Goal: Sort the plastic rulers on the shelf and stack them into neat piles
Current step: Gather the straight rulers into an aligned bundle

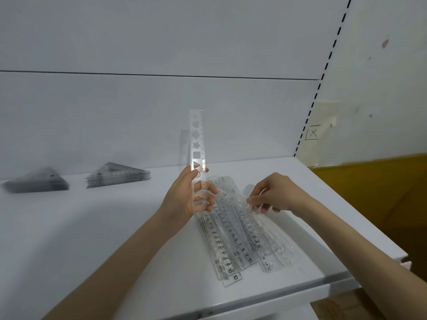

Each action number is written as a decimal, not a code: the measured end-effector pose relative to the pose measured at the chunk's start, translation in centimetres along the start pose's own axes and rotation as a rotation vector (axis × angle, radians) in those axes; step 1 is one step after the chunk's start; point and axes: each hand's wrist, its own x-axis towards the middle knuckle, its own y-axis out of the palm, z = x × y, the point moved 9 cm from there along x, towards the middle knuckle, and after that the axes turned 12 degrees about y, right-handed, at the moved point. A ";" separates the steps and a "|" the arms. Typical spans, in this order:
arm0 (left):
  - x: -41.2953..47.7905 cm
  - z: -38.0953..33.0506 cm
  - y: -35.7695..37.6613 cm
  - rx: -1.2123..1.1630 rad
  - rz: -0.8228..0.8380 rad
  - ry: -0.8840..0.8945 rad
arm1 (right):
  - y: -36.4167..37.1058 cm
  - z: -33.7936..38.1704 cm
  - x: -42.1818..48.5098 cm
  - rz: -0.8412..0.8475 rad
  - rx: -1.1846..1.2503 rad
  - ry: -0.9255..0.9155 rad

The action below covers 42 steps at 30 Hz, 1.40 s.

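**A:** Which step is in hand?

**B:** Sorting the straight pieces, I judge. The left hand (193,198) grips a clear plastic stencil ruler with shape cut-outs (197,144) by its lower end and holds it upright above the white shelf (104,239). The right hand (273,197), at three o'clock from the left, has its fingertips curled. As far as the glare lets me tell, they pinch a thin clear straight ruler (240,202) at the far end of the loose heap of transparent plastic rulers with printed numbers (231,245).

**A:** And where does that heap lie?

**B:** It lies flat on the shelf and fans from the hands toward six o'clock, near the right front corner. The pieces overlap at slight angles.

**A:** What does the next move call for?

**B:** Probably lifting that one ruler free and matching it by kind. It needs a fine pinch, because the plastic looks slick and the edges are hard to see. A careless pull could drag its neighbours askew.

**A:** What else is around?

**B:** Two stacks of grey-tinted triangular plastic set squares sit at nine o'clock, well apart from the hands. The far stack (37,182) is blurred and the nearer stack (117,175) looks fairly even. A black slotted shelf upright (323,77) rises at one o'clock, with an ochre wall panel (369,192) at three. What stands in the way is mainly the heap's own overlap.
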 end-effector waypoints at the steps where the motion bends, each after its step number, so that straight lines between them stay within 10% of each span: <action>1: -0.1 0.0 0.0 -0.009 0.001 0.000 | -0.1 -0.2 0.0 -0.003 0.014 0.006; 19: -0.6 -0.7 -0.2 -0.162 -0.023 0.035 | -6.0 -1.3 -2.5 -0.157 0.357 0.010; 27: -0.8 -1.2 0.4 -0.162 0.022 0.054 | -1.2 2.4 -6.0 0.115 0.871 -0.146; 37: -0.8 -1.7 0.3 -0.139 0.040 0.085 | 3.2 6.6 -6.4 0.217 0.787 -0.387; 42: -0.9 -1.8 0.2 -0.076 0.059 0.136 | 2.7 7.3 -6.3 -0.124 0.470 -0.394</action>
